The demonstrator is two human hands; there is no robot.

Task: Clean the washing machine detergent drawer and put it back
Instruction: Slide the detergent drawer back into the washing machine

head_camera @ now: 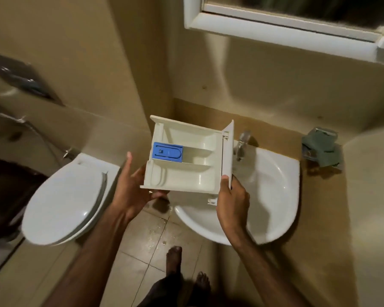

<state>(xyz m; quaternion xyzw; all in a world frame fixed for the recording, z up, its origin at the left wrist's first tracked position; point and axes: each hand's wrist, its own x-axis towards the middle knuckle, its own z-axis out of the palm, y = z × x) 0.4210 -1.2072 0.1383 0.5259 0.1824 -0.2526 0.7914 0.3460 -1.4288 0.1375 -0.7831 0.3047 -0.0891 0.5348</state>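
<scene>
I hold the white detergent drawer point(186, 160) level in the air, at the left edge of the white sink point(273, 196). Its open compartments face up, with a blue insert point(167, 152) in the middle compartment at the left end. The drawer's front panel stands at the right end. My left hand point(133, 189) supports the drawer from below at its near left corner, thumb raised. My right hand point(231, 196) grips the near end of the front panel, thumb on top.
A tap point(242, 145) stands at the back of the sink, just right of the drawer. A toilet with its lid shut point(64, 202) is at the left. A green cloth point(321, 145) lies on the counter at the right. My bare feet stand on the tiled floor point(146, 251).
</scene>
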